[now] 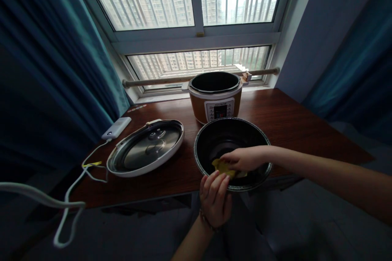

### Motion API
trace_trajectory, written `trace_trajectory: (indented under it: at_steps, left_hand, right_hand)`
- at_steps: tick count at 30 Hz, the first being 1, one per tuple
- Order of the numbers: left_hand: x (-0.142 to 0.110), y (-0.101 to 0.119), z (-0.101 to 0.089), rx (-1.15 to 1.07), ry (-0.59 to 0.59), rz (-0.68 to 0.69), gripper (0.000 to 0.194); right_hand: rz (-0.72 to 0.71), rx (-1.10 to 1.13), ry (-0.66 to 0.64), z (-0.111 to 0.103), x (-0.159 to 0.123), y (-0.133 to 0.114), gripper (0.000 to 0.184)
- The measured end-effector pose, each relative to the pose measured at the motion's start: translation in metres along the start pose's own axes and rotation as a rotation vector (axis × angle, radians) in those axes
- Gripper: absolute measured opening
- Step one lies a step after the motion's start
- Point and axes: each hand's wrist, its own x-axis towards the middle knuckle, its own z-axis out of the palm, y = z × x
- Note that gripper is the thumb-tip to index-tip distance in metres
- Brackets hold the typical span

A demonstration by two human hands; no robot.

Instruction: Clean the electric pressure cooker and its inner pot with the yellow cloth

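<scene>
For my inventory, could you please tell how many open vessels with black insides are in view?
2. The black pot is in front, with the right hand inside and the left hand at its near rim. The cooker body stands behind it, towards the window.

Brn tbl (pixel 294 126) w/ cooker body (pixel 198 105), upturned lid (pixel 142 153), wht box (pixel 116 128) & cord (pixel 95 149), blk pot (pixel 211 142) at front edge.

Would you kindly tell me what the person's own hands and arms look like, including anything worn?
The left hand is ungloved, with a thin, dark bracelet around its wrist, too small to make out in detail. The right hand is ungloved, with nothing visible on its wrist. No sleeve shows on the left forearm or right forearm.
</scene>
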Motion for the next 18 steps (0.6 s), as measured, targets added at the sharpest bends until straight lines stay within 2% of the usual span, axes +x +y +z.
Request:
trace_trajectory:
  at_steps: [2, 4, 7, 9, 12, 14, 16, 18]
  left_hand:
    - [0.0, 0.0, -0.002, 0.009, -0.026, -0.001, 0.035]
    - [-0.001, -0.001, -0.007, 0.004, -0.08, -0.001, 0.037]
    - [0.002, -0.001, -0.02, -0.044, -0.191, -0.006, 0.043]
    - [0.013, 0.0, -0.031, -0.093, -0.24, -0.012, 0.044]
    - [0.047, 0.002, -0.043, -0.114, -0.271, -0.057, 0.033]
    - [0.076, 0.002, -0.042, -0.116, -0.344, -0.136, 0.023]
    - [0.101, -0.001, -0.029, -0.111, -0.56, -0.155, 0.023]
    - [0.116, -0.005, -0.008, -0.053, -0.848, -0.056, 0.018]
  right_hand:
    - [-0.062, -0.038, 0.169, -0.011, -0.016, 0.004, 0.039]
    - [-0.108, -0.02, 0.445, -0.013, -0.034, 0.009, 0.037]
    - [-0.09, 0.053, 0.857, 0.007, -0.059, 0.016, 0.031]
    - [-0.056, 0.11, 1.025, 0.029, -0.07, 0.021, 0.027]
    - [-0.061, 0.147, 1.132, 0.061, -0.073, 0.029, 0.024]
    - [-0.095, 0.131, 1.189, 0.075, -0.069, 0.033, 0.022]
    - [-0.125, 0.093, 1.229, 0.081, -0.063, 0.037, 0.021]
    - [-0.143, 0.036, 1.233, 0.084, -0.057, 0.04, 0.02]
